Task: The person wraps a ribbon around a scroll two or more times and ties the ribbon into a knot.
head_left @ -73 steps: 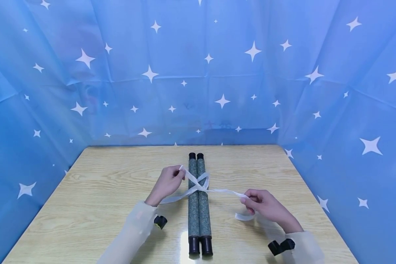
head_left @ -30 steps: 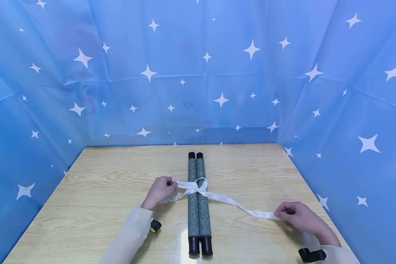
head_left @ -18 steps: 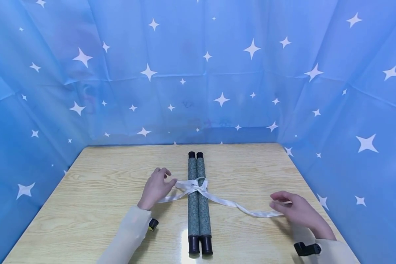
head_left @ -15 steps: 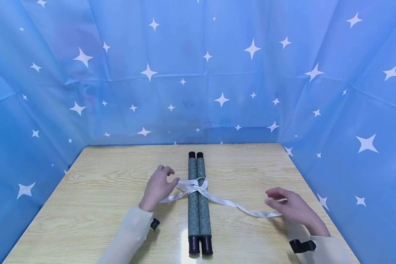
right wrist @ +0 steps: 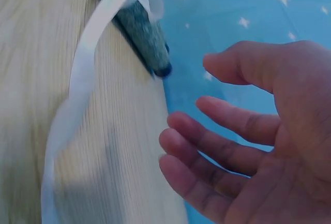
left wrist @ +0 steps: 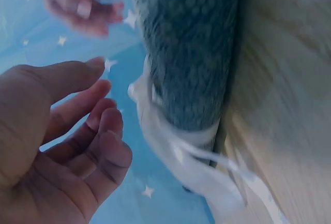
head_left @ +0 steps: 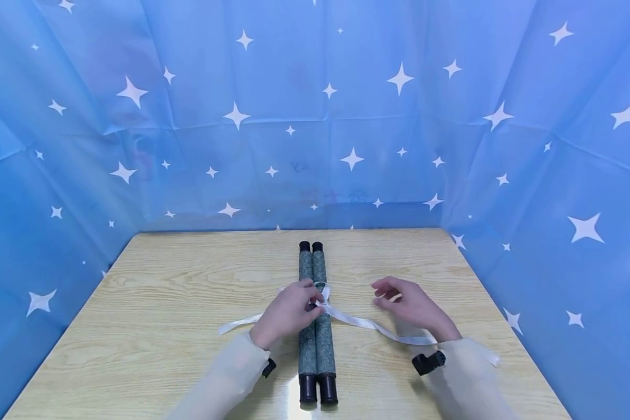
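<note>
A rolled scroll (head_left: 325, 344) with two green patterned rolls and dark end knobs lies lengthwise on the table. A white ribbon (head_left: 354, 320) is tied round its middle, with a loop at the knot and tails trailing left and right. My left hand (head_left: 289, 312) is over the left roll, its fingertips near the knot and covering part of it. In the left wrist view its loosely bent fingers have nothing between them, and the ribbon (left wrist: 176, 157) shows beside them. To the right, my right hand (head_left: 412, 304) hovers above the ribbon tail with relaxed, parted fingers (right wrist: 227, 157) and holds nothing.
The scroll rests on a light wood-grain table (head_left: 189, 280). A blue curtain (head_left: 294, 146) with white stars stands round the table's back and sides. The right ribbon tail runs under the right forearm.
Both hands have let go of the ribbon. The left hand has moved right, over the scroll by the knot; the right hand has come left toward the scroll. The right tail has dropped onto the table.
</note>
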A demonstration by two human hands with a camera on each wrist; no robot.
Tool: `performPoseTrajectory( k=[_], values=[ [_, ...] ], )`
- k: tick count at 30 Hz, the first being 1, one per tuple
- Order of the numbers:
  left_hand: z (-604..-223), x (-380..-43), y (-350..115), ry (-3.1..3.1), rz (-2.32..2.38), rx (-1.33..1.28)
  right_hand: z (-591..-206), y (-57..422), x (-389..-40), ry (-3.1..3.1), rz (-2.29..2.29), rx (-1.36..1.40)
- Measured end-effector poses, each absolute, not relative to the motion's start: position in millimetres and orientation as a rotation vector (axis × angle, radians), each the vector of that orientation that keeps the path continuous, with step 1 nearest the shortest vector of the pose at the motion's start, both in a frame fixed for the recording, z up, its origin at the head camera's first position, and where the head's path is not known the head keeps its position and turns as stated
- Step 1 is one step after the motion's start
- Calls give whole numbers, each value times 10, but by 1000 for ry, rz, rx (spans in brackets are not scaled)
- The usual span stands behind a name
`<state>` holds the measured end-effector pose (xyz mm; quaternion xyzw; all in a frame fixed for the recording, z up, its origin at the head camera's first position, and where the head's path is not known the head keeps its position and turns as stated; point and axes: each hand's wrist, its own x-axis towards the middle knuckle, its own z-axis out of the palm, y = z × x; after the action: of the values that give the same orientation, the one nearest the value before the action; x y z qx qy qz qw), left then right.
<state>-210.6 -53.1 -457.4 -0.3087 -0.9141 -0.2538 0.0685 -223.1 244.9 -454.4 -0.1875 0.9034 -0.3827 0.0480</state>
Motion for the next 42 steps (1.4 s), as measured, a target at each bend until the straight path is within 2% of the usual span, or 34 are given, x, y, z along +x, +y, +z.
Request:
performPoseTrajectory(
  k=[10, 18, 31, 42],
  values=[
    [-4646, -2150, -353, -2782, -486, -1033, -4676, 1869, -2529, 2728, -1200, -605],
    [-4719, -2209, -273, -2807, -498, -1001, -4780, 1587, -2646, 2734, -1253, -606],
    [-4750, -2234, -309, -2801, -629, -1003, -4879, 1460, -2742, 2797, -1188, -707],
    [-4687, -2274, -475, -2718, -811, -882, -4801, 1454, -2677, 2812, -1281, -607]
  ],
)
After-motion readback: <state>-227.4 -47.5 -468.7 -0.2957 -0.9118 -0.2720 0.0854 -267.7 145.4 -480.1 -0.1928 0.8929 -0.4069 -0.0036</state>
